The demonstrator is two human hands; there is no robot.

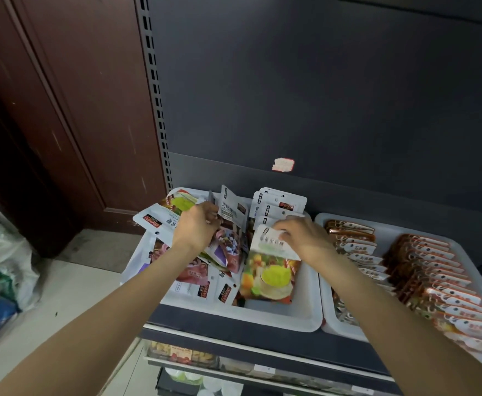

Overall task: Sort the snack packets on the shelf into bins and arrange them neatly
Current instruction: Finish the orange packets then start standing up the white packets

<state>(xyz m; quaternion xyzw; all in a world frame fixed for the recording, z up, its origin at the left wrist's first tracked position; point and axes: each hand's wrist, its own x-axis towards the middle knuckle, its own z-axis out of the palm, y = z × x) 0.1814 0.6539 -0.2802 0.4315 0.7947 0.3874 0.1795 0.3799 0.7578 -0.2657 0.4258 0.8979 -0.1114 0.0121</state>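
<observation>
A white bin (300, 315) on the shelf holds a jumble of snack packets. My left hand (197, 224) grips the tops of upright packets, among them a purple-and-white one (226, 248). My right hand (301, 234) pinches the white top of a yellow-green fruit packet (270, 277) that stands in the bin's right half. Behind it a row of white-topped packets (277, 205) leans against the back. Loose packets (159, 221) spill over the bin's left rim.
To the right a second white bin (327, 307) holds two neat rows of brown-orange packets (431, 278). A dark shelf back panel (320, 95) rises behind. A lower shelf (194, 355) holds more goods. Bags (2, 252) lie on the floor at left by a brown door.
</observation>
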